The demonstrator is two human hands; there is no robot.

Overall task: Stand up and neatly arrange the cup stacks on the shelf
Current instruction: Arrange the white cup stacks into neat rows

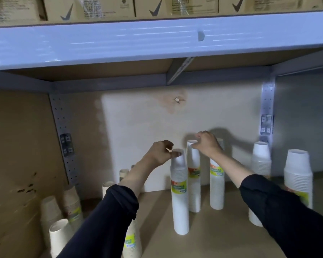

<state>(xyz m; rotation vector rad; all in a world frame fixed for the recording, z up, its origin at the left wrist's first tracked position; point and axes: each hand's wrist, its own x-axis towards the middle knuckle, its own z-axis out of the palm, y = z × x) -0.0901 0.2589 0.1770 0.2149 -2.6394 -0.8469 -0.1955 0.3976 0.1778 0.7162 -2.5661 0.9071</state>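
Note:
Three tall white cup stacks with yellow-green labels stand upright mid-shelf. My left hand (161,153) pinches the top rim of the nearest stack (180,202). My right hand (206,144) grips the top of the stack behind it (194,183). A third stack (216,189) stands to the right, its top hidden behind my right wrist. Two wider white stacks stand at the right, one near the post (261,159) and one closer to me (298,175). Cream-coloured stacks (71,205) cluster at the lower left, partly behind my left sleeve.
The brown shelf board (218,237) carries all stacks. A grey perforated upright (63,138) stands at the left and another (268,108) at the right. The white shelf beam (119,41) overhead carries cardboard boxes. A pale back panel (147,127) closes the rear.

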